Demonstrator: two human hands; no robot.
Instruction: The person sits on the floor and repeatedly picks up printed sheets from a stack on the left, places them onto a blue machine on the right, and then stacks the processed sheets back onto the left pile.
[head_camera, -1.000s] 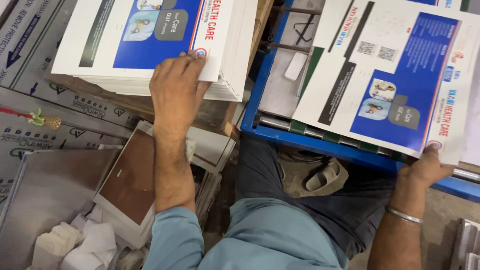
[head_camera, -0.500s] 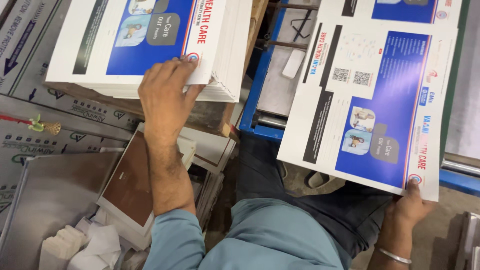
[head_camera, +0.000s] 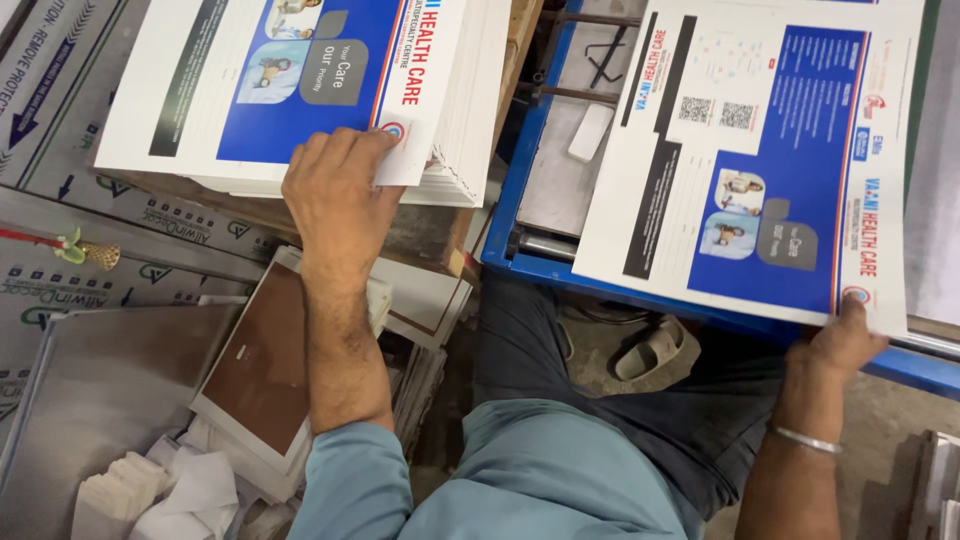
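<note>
My left hand (head_camera: 338, 195) rests on the near right corner of a thick stack of printed white-and-blue sheets (head_camera: 270, 90), with the fingers curled onto the top sheet's corner. My right hand (head_camera: 842, 340) pinches the near corner of a single printed sheet (head_camera: 760, 160) of the same kind. That sheet hangs flat over the blue-framed machine bed (head_camera: 530, 215) on the right. A metal bangle (head_camera: 805, 440) sits on my right wrist.
Grey printed boards (head_camera: 60, 110) lie at the left under the stack. A brown-faced board (head_camera: 262, 365) and crumpled white paper (head_camera: 170, 495) are below my left arm. A sandal (head_camera: 655, 350) lies on the floor by my dark trouser leg.
My right hand has carried the single sheet leftward and slightly nearer over the blue frame. My left hand has stayed on the stack's corner.
</note>
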